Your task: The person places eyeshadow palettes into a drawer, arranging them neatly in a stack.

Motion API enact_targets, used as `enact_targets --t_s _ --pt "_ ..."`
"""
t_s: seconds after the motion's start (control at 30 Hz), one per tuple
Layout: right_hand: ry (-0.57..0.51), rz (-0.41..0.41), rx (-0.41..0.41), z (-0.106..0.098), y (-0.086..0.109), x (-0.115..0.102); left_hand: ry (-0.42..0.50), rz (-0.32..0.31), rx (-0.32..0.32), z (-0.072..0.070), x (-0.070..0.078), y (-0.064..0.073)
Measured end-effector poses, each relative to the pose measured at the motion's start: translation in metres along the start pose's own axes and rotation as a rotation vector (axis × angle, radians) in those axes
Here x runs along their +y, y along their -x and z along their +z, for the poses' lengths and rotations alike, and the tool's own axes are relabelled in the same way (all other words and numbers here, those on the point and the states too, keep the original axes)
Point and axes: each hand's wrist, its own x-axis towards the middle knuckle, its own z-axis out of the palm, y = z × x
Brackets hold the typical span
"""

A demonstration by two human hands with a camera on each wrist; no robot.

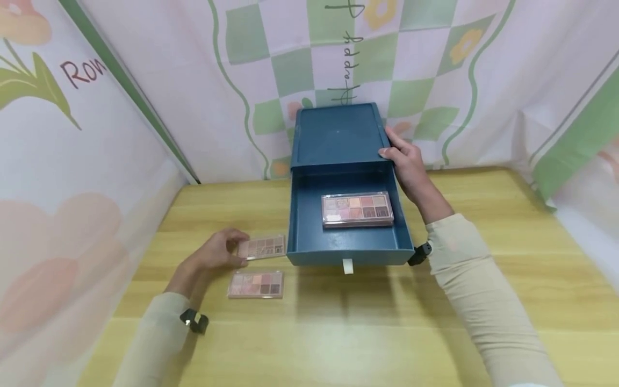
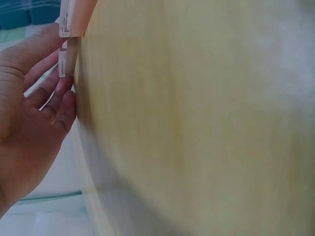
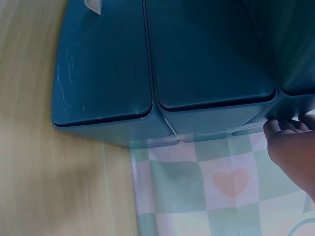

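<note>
In the head view my left hand [image 1: 217,250] pinches the left end of an eyeshadow palette [image 1: 263,248] lying on the table. The left wrist view shows thumb and fingers around the edge of this palette [image 2: 68,61]. A second eyeshadow palette [image 1: 256,284] lies just in front of it. A dark blue drawer box [image 1: 338,131] stands at the back, its top drawer [image 1: 309,242] pulled out. Inside that drawer rests another palette [image 1: 358,209], toward the right. My right hand [image 1: 406,164] grips the box's upper right edge, thumb on top; its fingers [image 3: 283,127] are partly hidden.
The wooden table [image 1: 348,344] extends around the box. A white pull tab [image 1: 347,266] hangs from the open drawer's front, which overhangs the table. Behind the box hangs a checked curtain [image 1: 333,59], and more curtain [image 1: 43,231] closes off the left side.
</note>
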Motion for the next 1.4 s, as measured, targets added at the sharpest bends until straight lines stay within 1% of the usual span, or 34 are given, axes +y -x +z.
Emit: enact_targets --t_s 0.27,0.4,0.6,0.67,0.9,0.97,1.07,1.3,1.4 --pt "0.017 -0.003 -0.002 0.0 0.002 0.001 0.026 -0.039 -0.017 0.0 0.002 0.0" --pt "0.023 0.0 0.003 -0.001 0.002 0.001 0.051 -0.056 -0.008 -0.002 0.002 0.0" --pt "0.02 0.006 -0.002 -0.002 0.001 0.002 0.092 -0.061 0.012 -0.005 0.0 0.001" --pt "0.022 0.008 -0.003 -0.002 0.001 0.001 0.089 -0.056 0.011 -0.006 0.0 0.003" --pt "0.028 -0.002 -0.001 0.0 0.002 -0.001 0.09 -0.055 0.031 -0.015 0.011 0.01" --pt "0.024 -0.002 0.0 0.0 0.001 -0.001 0.087 -0.046 0.042 -0.019 0.014 0.011" --pt "0.029 0.004 -0.008 0.0 0.001 0.0 0.089 -0.014 0.063 -0.024 0.015 0.011" --pt "0.027 0.014 -0.021 -0.001 0.002 -0.001 0.074 0.085 0.097 -0.038 0.021 0.014" --pt "0.032 0.017 -0.021 -0.002 0.003 -0.001 0.072 0.107 0.108 -0.046 0.026 0.017"
